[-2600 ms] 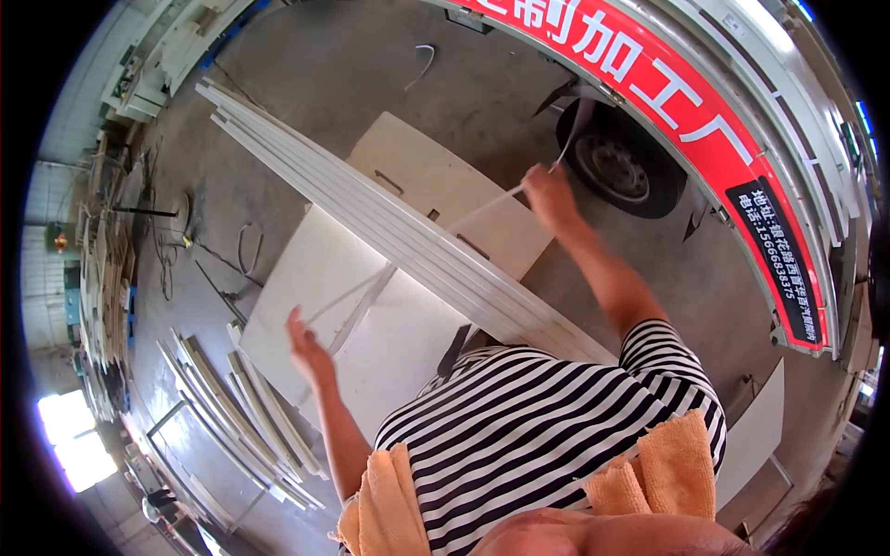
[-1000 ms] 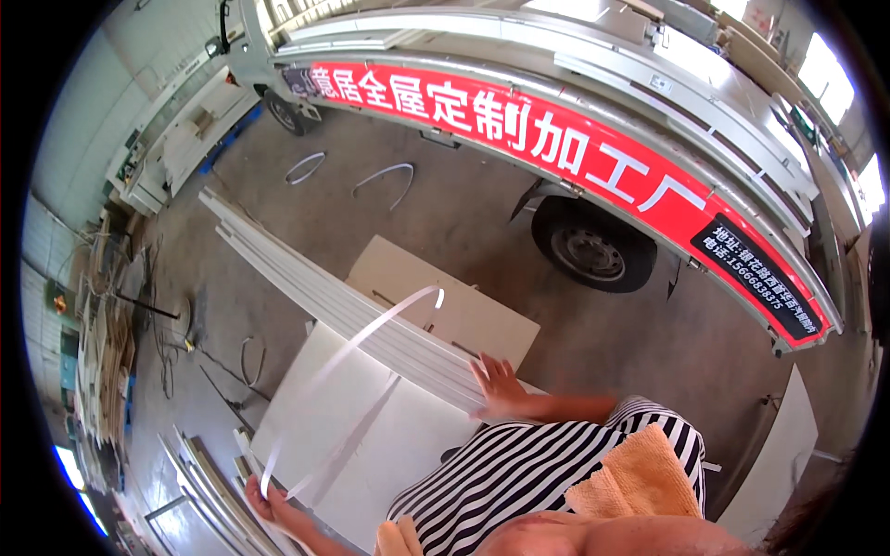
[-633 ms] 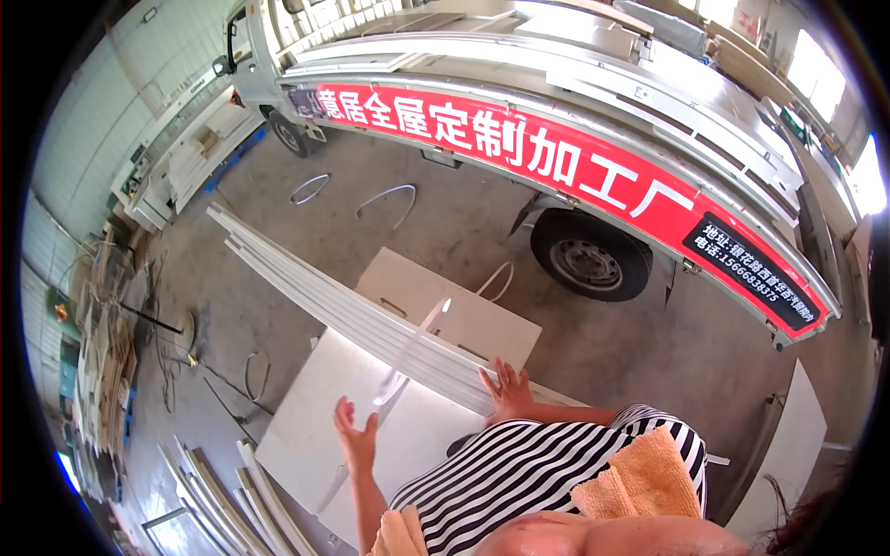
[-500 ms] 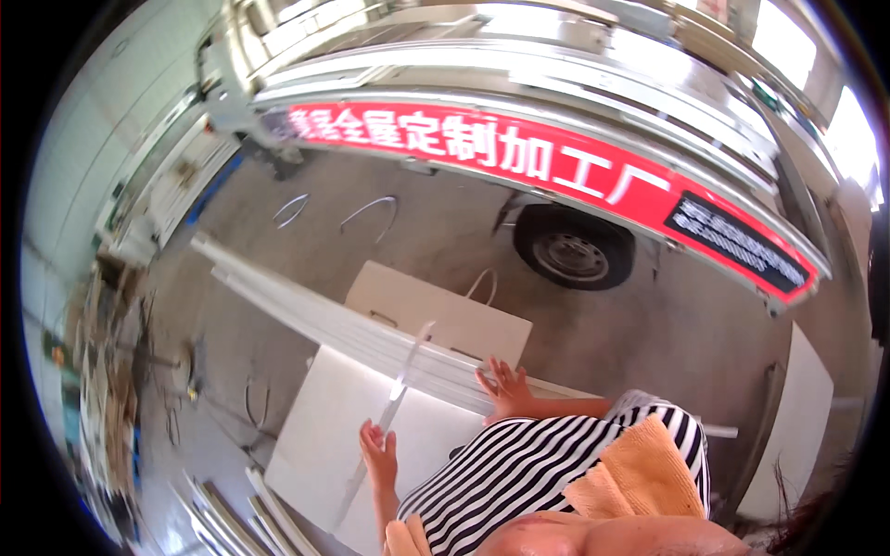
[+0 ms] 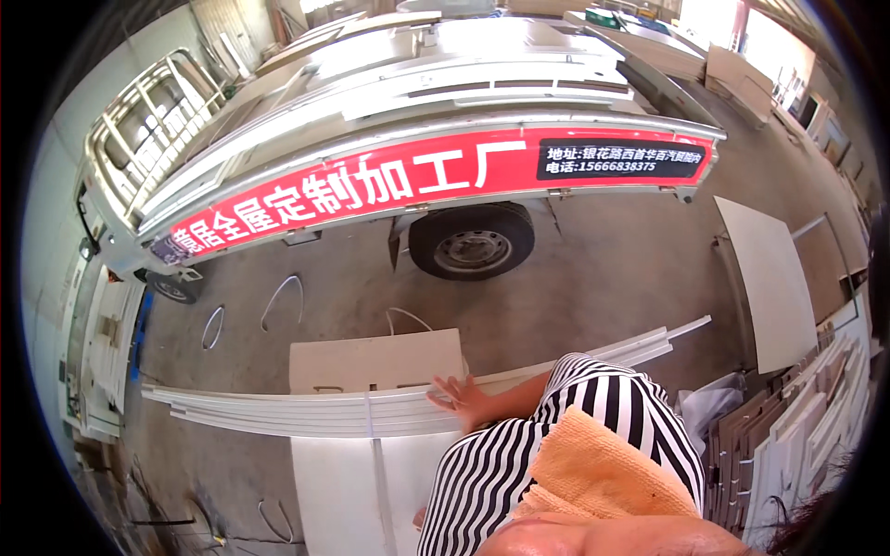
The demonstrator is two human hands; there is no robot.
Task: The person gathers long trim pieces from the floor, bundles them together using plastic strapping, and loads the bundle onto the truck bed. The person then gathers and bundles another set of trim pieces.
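Note:
A bundle of long white strips [image 5: 278,412], slightly bent by the lens, lies across in front of me. My right hand [image 5: 461,400] rests at its near middle with fingers spread, seemingly touching the top strips. A narrow pale band [image 5: 369,415] crosses the bundle to the left of that hand and runs down over a white panel [image 5: 329,491] beneath. Only a sliver of my left hand [image 5: 420,517] shows beside the striped clothing, its fingers hidden. Behind the bundle is a beige board or box [image 5: 371,357] with handle-like slots.
A flatbed truck [image 5: 473,248] with a red printed side banner stands ahead, loaded with boards and white lengths. Loops of thin band [image 5: 281,301] lie on the concrete floor. At right, a pale panel [image 5: 769,287] leans beside stacked boards [image 5: 788,445]. An orange cloth [image 5: 603,463] hangs over my striped clothing.
My view has swung right and levelled, bringing more of the truck and right-hand stacks into sight. The left hand, open over the panel before, has drawn back almost out of sight. The right stays spread.

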